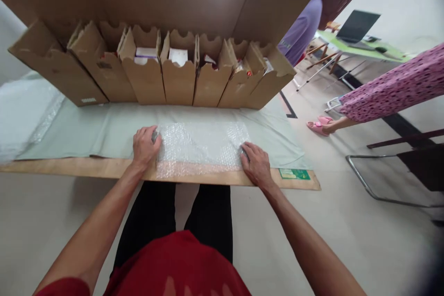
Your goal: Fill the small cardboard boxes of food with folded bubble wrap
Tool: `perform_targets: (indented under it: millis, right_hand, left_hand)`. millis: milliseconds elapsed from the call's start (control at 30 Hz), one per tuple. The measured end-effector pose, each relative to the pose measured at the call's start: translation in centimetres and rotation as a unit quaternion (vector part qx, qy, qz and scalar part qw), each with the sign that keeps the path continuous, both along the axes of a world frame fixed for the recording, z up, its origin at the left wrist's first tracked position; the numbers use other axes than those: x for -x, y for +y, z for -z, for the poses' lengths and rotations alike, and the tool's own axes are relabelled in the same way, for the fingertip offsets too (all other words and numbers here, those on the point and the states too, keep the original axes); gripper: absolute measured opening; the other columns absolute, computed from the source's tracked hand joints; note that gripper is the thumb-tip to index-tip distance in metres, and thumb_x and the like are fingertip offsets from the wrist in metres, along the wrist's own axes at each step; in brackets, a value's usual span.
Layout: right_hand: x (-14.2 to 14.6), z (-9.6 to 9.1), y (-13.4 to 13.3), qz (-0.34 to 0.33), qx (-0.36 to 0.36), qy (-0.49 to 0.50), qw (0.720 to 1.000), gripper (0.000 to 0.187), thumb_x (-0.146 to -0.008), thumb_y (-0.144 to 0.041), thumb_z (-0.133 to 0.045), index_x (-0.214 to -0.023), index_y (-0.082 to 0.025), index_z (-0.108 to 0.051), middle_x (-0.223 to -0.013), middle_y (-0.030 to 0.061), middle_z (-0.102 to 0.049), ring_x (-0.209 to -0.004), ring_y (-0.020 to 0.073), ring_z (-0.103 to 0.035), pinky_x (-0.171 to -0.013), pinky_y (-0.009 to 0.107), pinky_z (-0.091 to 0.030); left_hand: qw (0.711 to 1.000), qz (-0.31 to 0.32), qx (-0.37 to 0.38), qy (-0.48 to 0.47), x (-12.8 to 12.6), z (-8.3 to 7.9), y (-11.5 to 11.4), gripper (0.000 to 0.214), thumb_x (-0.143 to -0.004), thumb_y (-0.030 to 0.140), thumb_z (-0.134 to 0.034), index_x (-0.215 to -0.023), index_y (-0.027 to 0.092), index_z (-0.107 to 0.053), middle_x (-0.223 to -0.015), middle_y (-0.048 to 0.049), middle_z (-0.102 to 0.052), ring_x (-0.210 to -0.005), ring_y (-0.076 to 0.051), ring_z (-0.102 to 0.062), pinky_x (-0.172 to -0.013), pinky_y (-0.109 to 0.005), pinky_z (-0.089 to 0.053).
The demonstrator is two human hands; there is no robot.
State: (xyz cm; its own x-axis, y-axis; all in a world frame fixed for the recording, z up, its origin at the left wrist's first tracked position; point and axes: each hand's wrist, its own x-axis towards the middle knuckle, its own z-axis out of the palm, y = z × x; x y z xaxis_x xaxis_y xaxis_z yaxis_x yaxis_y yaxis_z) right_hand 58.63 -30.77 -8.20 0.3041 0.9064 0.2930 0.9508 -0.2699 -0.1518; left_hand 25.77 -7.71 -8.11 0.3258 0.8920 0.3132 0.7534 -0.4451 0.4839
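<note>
Where one long table [86, 166] runs under a single pale cloth [114, 132], one flat sheet of bubble wrap [208, 148] lies at its front, the landmark here. Beyond the sheet stand seven open cardboard boxes [178, 83] in a row; well to its left is one heap of bubble wrap [21, 113]. The sheet's long side runs left to right – left hand [144, 145] at its left end, right hand [257, 163] at its right, neither clearly nearer. Each is half-curled, thumb and fingers closed on one small grey lump [154, 136]: two lumps altogether.
</note>
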Motion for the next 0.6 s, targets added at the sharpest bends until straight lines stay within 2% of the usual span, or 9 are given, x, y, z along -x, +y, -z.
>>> perform_targets:
  millis: [100,200,333,433,500,567,600]
  right_hand:
    - [0.5,-0.1,0.3,0.008,0.013,0.005,1.000,0.037,-0.099,-0.025,-0.045,-0.128,-0.014,-0.065,-0.141,0.0169,-0.064,-0.128,0.0315,-0.057,-0.103,0.044,-0.041]
    - [0.9,0.0,0.5,0.013,0.019,0.006,1.000,0.037,-0.099,-0.025,-0.045,-0.128,-0.014,-0.065,-0.143,0.0165,-0.063,-0.128,0.0319,-0.056,-0.102,0.044,-0.040]
    - [1.0,0.2,0.5,0.010,0.010,-0.002,1.000,0.037,-0.099,-0.025,-0.045,-0.128,-0.015,-0.065,-0.142,0.0163,-0.063,-0.125,0.0329,-0.055,-0.100,0.045,-0.040]
    - [1.0,0.4,0.6,0.012,0.002,-0.011,1.000,0.037,-0.099,-0.026,-0.044,-0.127,-0.016,-0.065,-0.141,0.0155,-0.063,-0.122,0.0327,-0.055,-0.099,0.045,-0.040]
    - [1.1,0.5,0.7,0.017,0.001,-0.018,1.000,0.037,-0.098,-0.027,-0.043,-0.126,-0.016,-0.065,-0.141,0.0150,-0.064,-0.121,0.0323,-0.056,-0.098,0.044,-0.039]
    - [1.1,0.5,0.8,0.019,0.001,-0.024,1.000,0.037,-0.098,-0.027,-0.043,-0.126,-0.017,-0.066,-0.140,0.0147,-0.064,-0.120,0.0323,-0.056,-0.097,0.043,-0.039]
    - [1.1,0.5,0.8,0.018,0.001,-0.026,0.999,0.037,-0.098,-0.026,-0.043,-0.125,-0.017,-0.066,-0.139,0.0148,-0.064,-0.119,0.0324,-0.056,-0.097,0.043,-0.039]
  left_hand:
    - [0.999,-0.006,-0.024,-0.042,0.5,-0.5,-0.5,0.037,-0.086,0.021,-0.051,-0.120,0.016,-0.065,-0.120,-0.0138,-0.066,-0.119,-0.029,-0.058,-0.108,-0.044,-0.044]
    - [0.991,0.006,-0.098,-0.093,1.7,-1.6,-2.8,0.034,-0.085,0.019,-0.054,-0.116,0.016,-0.066,-0.119,-0.0135,-0.066,-0.117,-0.028,-0.059,-0.109,-0.045,-0.044]
    - [0.973,0.039,-0.189,-0.124,4.3,-3.1,-8.6,0.028,-0.090,0.019,-0.055,-0.115,0.015,-0.067,-0.119,-0.0133,-0.067,-0.116,-0.026,-0.061,-0.107,-0.045,-0.047]
    - [0.964,0.068,-0.210,-0.147,6.6,-2.5,-13.6,0.026,-0.091,0.017,-0.058,-0.115,0.017,-0.068,-0.114,-0.0119,-0.068,-0.112,-0.025,-0.063,-0.104,-0.044,-0.049]
    - [0.977,0.096,-0.143,-0.122,8.0,-0.8,-16.8,0.025,-0.093,0.017,-0.057,-0.115,0.018,-0.068,-0.113,-0.0116,-0.068,-0.112,-0.026,-0.063,-0.104,-0.045,-0.049]
    - [0.991,0.130,0.017,-0.038,8.9,1.6,-19.6,0.024,-0.096,0.017,-0.051,-0.112,0.018,-0.069,-0.115,-0.0121,-0.068,-0.115,-0.026,-0.061,-0.107,-0.046,-0.047]
    - [0.983,0.149,0.108,0.018,9.1,2.9,-20.8,0.026,-0.097,0.016,-0.048,-0.113,0.018,-0.069,-0.118,-0.0121,-0.068,-0.118,-0.025,-0.060,-0.109,-0.046,-0.046]
